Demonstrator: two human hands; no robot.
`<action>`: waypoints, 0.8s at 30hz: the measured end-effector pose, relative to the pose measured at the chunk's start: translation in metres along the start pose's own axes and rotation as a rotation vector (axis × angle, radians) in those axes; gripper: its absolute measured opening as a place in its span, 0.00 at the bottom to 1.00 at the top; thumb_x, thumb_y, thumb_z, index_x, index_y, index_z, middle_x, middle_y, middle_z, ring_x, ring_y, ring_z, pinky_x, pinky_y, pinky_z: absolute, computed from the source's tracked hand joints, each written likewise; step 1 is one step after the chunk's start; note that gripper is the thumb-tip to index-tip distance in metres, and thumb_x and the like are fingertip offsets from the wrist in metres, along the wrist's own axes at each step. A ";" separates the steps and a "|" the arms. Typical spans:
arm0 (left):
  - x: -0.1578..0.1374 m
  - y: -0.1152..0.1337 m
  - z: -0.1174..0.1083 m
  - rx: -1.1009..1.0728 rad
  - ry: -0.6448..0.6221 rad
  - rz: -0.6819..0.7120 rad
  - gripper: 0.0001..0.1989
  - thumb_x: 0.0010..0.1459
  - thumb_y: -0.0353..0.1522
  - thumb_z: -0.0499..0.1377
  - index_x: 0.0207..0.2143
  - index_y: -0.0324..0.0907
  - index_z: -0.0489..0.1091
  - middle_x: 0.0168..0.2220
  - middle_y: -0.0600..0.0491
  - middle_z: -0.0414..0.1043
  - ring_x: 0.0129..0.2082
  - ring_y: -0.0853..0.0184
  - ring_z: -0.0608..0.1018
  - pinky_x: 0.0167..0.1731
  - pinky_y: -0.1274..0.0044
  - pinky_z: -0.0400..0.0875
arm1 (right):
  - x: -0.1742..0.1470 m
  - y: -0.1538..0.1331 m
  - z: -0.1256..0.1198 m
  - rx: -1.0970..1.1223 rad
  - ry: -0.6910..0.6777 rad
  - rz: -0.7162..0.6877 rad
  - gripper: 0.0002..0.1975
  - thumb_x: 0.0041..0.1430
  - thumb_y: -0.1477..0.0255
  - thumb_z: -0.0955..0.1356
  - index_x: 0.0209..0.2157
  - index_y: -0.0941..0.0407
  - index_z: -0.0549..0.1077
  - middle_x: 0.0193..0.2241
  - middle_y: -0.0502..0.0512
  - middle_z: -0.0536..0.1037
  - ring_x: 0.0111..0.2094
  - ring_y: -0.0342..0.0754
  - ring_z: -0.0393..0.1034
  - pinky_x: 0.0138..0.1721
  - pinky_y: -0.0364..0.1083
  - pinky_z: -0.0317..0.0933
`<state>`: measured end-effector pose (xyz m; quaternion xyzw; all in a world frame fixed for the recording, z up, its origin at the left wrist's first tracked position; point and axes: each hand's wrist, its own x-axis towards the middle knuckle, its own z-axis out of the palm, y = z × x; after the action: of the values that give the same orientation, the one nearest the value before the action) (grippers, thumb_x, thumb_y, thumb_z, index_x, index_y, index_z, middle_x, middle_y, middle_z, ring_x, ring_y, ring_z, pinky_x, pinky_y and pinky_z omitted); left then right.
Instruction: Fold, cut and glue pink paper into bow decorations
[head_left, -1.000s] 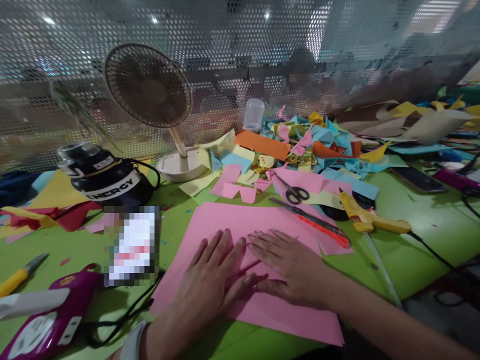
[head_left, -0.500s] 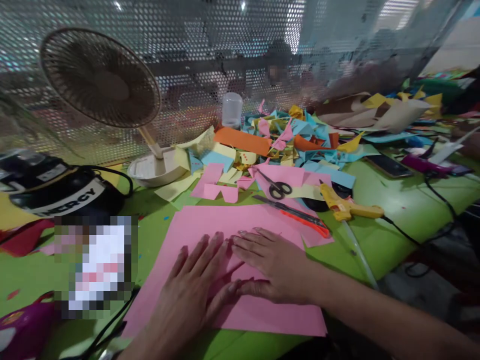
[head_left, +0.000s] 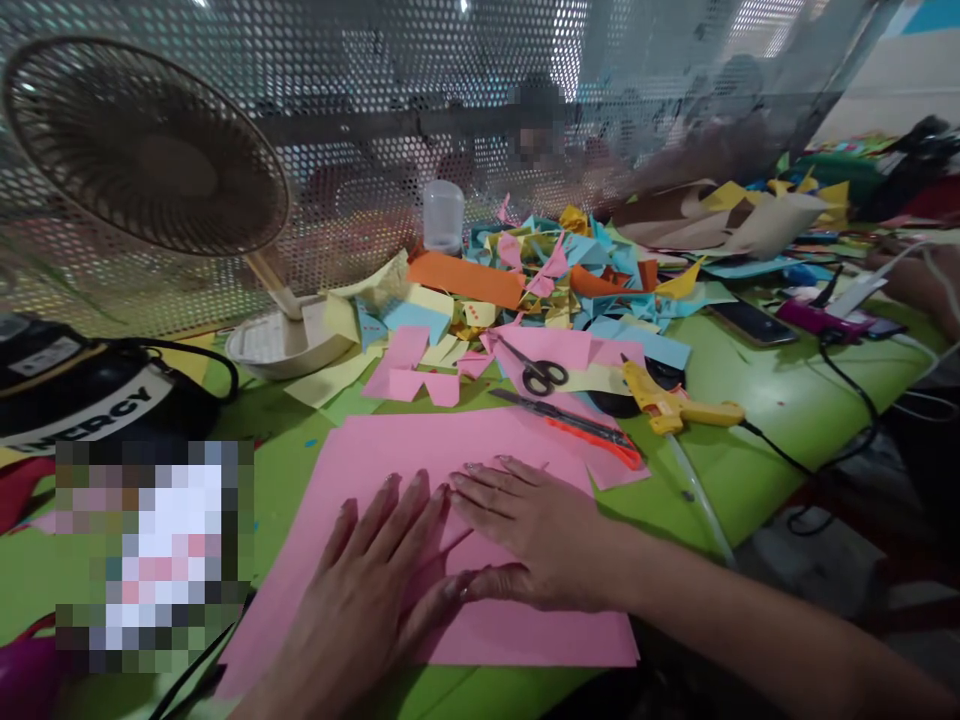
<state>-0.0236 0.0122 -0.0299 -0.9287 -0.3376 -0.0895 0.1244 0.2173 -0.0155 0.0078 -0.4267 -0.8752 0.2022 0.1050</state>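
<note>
Large pink paper [head_left: 540,635] lies on the green table in front of me. My left hand [head_left: 371,565] rests flat on it, fingers stretched out toward the far edge. My right hand [head_left: 529,535] also lies flat on the paper, its fingers pointing left, and the two hands meet at thumbs and fingertips. Just beyond the paper's far right part is a utility knife [head_left: 592,430] with an orange edge. Black-handled scissors [head_left: 544,376] lie behind it on pink scraps. A yellow glue gun [head_left: 667,400] with a clear glue stick sits to the right.
A heap of coloured paper scraps [head_left: 525,275] fills the back, beside a clear plastic cup [head_left: 443,217]. A fan [head_left: 150,150] and a black bag [head_left: 97,400] stand at left. A phone [head_left: 752,322] and a purple power strip [head_left: 817,318] lie right. Another person's arm [head_left: 911,275] shows far right.
The view has turned slightly to the right, so things appear shifted left. Both hands stay flat on the pink paper.
</note>
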 end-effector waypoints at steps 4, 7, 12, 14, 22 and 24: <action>0.001 0.003 -0.001 -0.028 -0.004 -0.024 0.35 0.62 0.53 0.45 0.66 0.46 0.51 0.65 0.47 0.56 0.64 0.50 0.60 0.59 0.57 0.53 | -0.003 0.000 0.000 -0.039 -0.025 -0.005 0.41 0.64 0.46 0.53 0.66 0.63 0.51 0.67 0.63 0.49 0.68 0.54 0.40 0.67 0.58 0.33; 0.002 0.004 -0.003 -0.038 0.010 -0.032 0.34 0.61 0.52 0.48 0.65 0.47 0.52 0.65 0.47 0.57 0.64 0.50 0.60 0.60 0.57 0.53 | -0.006 -0.002 0.001 -0.076 -0.026 -0.006 0.40 0.64 0.47 0.54 0.67 0.61 0.50 0.67 0.62 0.49 0.68 0.55 0.39 0.67 0.60 0.33; 0.003 0.004 -0.006 -0.078 -0.042 -0.031 0.35 0.61 0.53 0.47 0.66 0.48 0.52 0.65 0.48 0.58 0.64 0.49 0.60 0.60 0.55 0.52 | -0.010 -0.005 0.001 -0.106 -0.035 0.033 0.39 0.63 0.47 0.55 0.67 0.58 0.49 0.67 0.61 0.48 0.68 0.57 0.37 0.66 0.64 0.30; 0.004 0.004 -0.006 -0.076 -0.050 -0.036 0.35 0.61 0.53 0.47 0.66 0.48 0.52 0.64 0.47 0.58 0.63 0.49 0.61 0.59 0.55 0.54 | -0.012 -0.005 0.002 -0.109 -0.030 0.035 0.40 0.63 0.46 0.55 0.67 0.57 0.49 0.67 0.60 0.48 0.68 0.57 0.37 0.66 0.65 0.30; 0.008 0.008 -0.010 -0.046 -0.051 -0.040 0.34 0.62 0.53 0.46 0.64 0.44 0.57 0.64 0.46 0.59 0.63 0.50 0.60 0.59 0.55 0.54 | -0.016 -0.003 0.017 -0.221 0.128 0.091 0.36 0.62 0.47 0.57 0.66 0.50 0.52 0.66 0.56 0.53 0.67 0.62 0.44 0.64 0.67 0.38; 0.009 0.010 -0.012 -0.061 -0.064 -0.052 0.34 0.63 0.52 0.46 0.64 0.44 0.56 0.64 0.46 0.58 0.63 0.49 0.59 0.59 0.55 0.53 | -0.017 0.000 0.019 -0.251 0.152 0.058 0.36 0.62 0.47 0.58 0.66 0.50 0.54 0.66 0.56 0.55 0.66 0.63 0.47 0.63 0.67 0.40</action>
<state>-0.0117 0.0069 -0.0182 -0.9254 -0.3625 -0.0731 0.0827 0.2203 -0.0340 -0.0095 -0.4757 -0.8705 0.0612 0.1106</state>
